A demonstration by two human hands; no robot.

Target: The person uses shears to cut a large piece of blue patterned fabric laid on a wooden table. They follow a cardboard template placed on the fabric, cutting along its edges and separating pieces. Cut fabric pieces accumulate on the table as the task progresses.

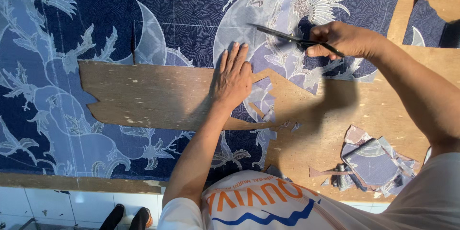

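- Left hand (pixel 233 79): fingers flat and together, pressing one navy floral-printed batik cloth (pixel 191 33) on the worn wooden table (pixel 158 95).
- Right hand (pixel 342 39): fingers curled around one pair of black scissors (pixel 282 35), over the cloth.
- One heap of angular cloth scraps (pixel 373 163).

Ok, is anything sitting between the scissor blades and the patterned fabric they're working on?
Nothing visible. The right hand holds the scissors with the blades lying directly over the blue patterned fabric. The left hand presses the cloth flat below the blades, clear of them.
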